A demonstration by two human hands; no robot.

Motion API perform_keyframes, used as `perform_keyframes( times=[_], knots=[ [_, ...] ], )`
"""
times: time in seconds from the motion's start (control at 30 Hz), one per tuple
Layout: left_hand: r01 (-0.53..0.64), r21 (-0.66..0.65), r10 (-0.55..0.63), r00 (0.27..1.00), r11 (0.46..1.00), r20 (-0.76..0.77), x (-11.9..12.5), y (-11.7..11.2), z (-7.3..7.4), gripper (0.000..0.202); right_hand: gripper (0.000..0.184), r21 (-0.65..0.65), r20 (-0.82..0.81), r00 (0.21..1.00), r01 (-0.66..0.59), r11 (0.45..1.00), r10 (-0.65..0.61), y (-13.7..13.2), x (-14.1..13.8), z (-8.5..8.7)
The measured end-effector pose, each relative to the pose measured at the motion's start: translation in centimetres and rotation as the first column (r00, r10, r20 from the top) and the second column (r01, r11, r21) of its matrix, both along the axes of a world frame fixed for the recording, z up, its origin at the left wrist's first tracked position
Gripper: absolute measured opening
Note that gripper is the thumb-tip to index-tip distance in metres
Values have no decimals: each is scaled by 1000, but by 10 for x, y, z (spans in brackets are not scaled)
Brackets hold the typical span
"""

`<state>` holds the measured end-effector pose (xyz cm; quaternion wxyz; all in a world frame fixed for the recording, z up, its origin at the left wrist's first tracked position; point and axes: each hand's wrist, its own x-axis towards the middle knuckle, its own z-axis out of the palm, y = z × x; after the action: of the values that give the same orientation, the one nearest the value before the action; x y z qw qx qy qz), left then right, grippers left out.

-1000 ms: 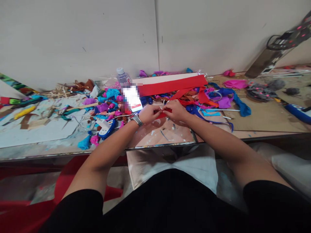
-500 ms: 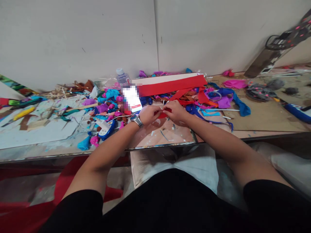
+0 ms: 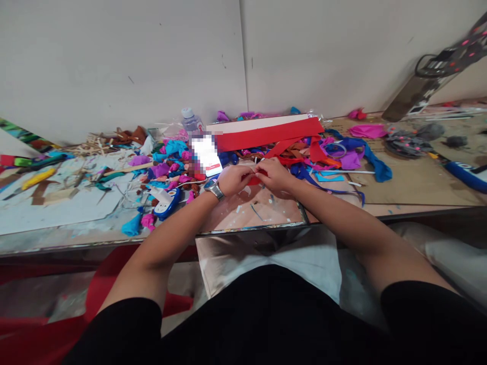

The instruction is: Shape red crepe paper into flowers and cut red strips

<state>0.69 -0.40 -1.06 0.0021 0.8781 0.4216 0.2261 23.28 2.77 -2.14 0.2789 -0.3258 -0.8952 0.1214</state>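
My left hand (image 3: 234,178), with a metal watch on its wrist, and my right hand (image 3: 274,173) meet over the middle of the worktable (image 3: 243,215). Both pinch a small piece of red paper (image 3: 255,178) between fingers and thumbs. A red strip (image 3: 282,147) runs from my right hand up toward a long folded red sheet (image 3: 266,133) lying behind the hands. Most of the small piece is hidden by my fingers.
A lit phone (image 3: 207,153) and a plastic bottle (image 3: 190,120) stand behind my left hand. Pink, blue and purple paper scraps (image 3: 167,162) cover the left; blue crepe (image 3: 371,158) lies right. A white-and-blue tape dispenser (image 3: 165,200) sits at left. The wall (image 3: 243,56) is close behind.
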Motion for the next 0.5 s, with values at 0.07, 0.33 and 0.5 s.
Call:
perform_keyframes(
  times=[0.07,0.33,0.5],
  knots=[
    [5,-7,-5,1000,1000,-2,1,0,1,34,16,2,17,1000,9,1000,-9,-1,0,1],
    [-36,-44,35,999,998,-28,0,0,0,30,14,3,-4,1000,3,1000,-3,-4,-1,1],
    [-70,-62,66,996,996,-61,1,0,2,25,14,14,-30,1000,6,1000,-6,-3,0,-1]
  ],
)
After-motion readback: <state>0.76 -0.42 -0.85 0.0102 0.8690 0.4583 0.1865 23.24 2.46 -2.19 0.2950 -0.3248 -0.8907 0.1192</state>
